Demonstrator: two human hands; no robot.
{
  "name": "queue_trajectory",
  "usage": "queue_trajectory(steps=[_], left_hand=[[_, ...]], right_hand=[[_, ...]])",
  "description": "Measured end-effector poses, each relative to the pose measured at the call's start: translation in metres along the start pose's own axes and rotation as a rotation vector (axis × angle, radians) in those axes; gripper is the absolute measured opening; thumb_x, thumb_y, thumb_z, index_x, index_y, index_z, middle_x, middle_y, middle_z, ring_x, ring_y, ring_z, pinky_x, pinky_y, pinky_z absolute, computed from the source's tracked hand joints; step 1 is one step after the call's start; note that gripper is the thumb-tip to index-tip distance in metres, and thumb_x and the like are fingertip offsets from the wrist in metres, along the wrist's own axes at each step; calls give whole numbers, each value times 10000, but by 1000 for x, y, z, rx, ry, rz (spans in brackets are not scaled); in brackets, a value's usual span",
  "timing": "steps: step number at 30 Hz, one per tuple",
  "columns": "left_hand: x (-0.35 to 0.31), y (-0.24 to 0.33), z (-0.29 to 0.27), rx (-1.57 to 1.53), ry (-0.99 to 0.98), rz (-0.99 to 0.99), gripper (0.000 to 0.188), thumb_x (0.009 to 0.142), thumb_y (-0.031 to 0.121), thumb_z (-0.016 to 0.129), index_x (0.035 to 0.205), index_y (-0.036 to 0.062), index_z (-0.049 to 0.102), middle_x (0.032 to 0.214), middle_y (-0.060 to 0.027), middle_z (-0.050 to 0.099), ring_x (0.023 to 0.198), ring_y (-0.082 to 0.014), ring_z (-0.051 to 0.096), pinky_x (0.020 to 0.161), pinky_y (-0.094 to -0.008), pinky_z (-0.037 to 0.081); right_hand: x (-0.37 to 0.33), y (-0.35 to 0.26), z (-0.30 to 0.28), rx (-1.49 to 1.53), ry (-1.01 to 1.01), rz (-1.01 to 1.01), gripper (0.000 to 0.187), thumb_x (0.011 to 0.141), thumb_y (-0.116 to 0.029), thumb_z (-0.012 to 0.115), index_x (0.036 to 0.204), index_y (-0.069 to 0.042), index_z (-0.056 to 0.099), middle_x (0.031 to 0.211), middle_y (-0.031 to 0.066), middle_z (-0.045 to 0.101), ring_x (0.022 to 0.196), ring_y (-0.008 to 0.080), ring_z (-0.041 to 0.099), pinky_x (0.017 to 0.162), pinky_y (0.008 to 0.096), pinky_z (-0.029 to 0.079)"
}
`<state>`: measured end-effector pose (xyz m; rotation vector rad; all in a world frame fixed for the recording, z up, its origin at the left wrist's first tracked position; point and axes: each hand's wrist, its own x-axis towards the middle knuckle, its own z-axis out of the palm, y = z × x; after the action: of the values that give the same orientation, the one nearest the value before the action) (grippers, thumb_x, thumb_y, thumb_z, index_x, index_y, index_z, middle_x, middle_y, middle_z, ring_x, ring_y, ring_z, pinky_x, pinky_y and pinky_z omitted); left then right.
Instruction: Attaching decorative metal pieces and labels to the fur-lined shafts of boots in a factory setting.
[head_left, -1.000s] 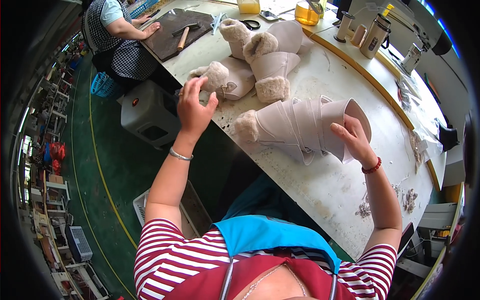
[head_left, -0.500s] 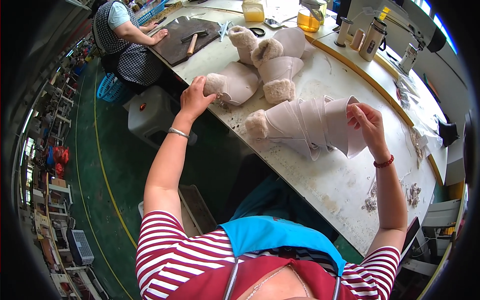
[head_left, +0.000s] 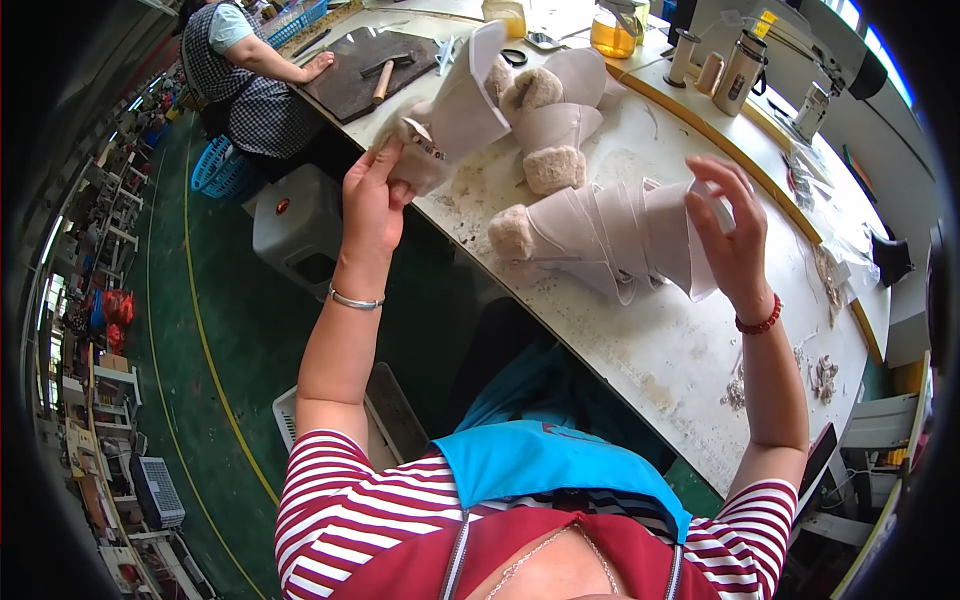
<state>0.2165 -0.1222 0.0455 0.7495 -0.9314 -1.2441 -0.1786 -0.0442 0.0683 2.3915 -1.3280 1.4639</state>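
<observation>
My left hand (head_left: 372,205) pinches a pale boot upper with a fleecy cuff (head_left: 468,105) by its fleece end, lifted over the table's near edge. A small strip with dark marks shows by my fingertips. Beside the wide end of a stack of nested boot uppers (head_left: 605,235) is my right hand (head_left: 738,235), its thumb and fingers curved and apart. Whether it touches the stack's rim I cannot tell. The stack lies on its side, a fleecy end pointing left. Beyond it, several more loose fleece-cuffed uppers (head_left: 556,150) lie together.
The white table (head_left: 660,390) carries scraps of fluff (head_left: 735,390). Farther back lie a dark board (head_left: 345,75) with a hammer (head_left: 382,82), scissors (head_left: 514,57) and a jar of yellow liquid (head_left: 612,38). A steel flask (head_left: 742,72) stands right. A co-worker (head_left: 250,90) stands far left, near a grey stool (head_left: 295,225).
My left hand has picked up the left-hand upper from the table and tilted it upright. My right hand's fingers have spread at the stack's wide end. The co-worker has shifted slightly.
</observation>
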Motion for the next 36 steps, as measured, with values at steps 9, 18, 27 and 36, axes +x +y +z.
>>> queue_trajectory(steps=[9, 18, 27, 36], left_hand=[[-29, -30, 144, 9, -635, -244, 241, 975, 236, 656, 1120, 44, 640, 899, -23, 656, 573, -40, 498, 526, -189, 415], [-26, -102, 83, 1336, -665, 322, 882, 725, 609, 750, 1426, 144, 485, 1380, -165, 563, 1249, -370, 553, 1056, -448, 436], [-22, -116, 76, 1266, -628, 371, 895, 656, 589, 805, 1401, 177, 527, 1299, -119, 620, 1145, -334, 625, 995, -443, 475], [-9, -137, 88, 1288, -578, 518, 900, 651, 701, 746, 1364, 186, 557, 1138, -73, 640, 1031, -247, 624, 895, -371, 440]], right_hand=[[17, -25, -38, 404, -230, 309, 255, 924, -174, 730, 1083, 23, 698, 932, 65, 733, 811, 115, 690, 726, 256, 565], [-56, 57, -67, 280, -47, 733, 351, 907, -218, 750, 1069, 86, 687, 941, 124, 731, 786, 142, 701, 696, 270, 571], [-38, 53, -6, 631, -239, 853, 323, 906, -236, 731, 1073, 38, 695, 951, 81, 731, 853, 141, 682, 767, 289, 554], [-79, 114, 69, 979, 70, 1122, 471, 971, -364, 660, 1282, -22, 566, 1140, 44, 640, 1017, 124, 606, 867, 284, 512]])
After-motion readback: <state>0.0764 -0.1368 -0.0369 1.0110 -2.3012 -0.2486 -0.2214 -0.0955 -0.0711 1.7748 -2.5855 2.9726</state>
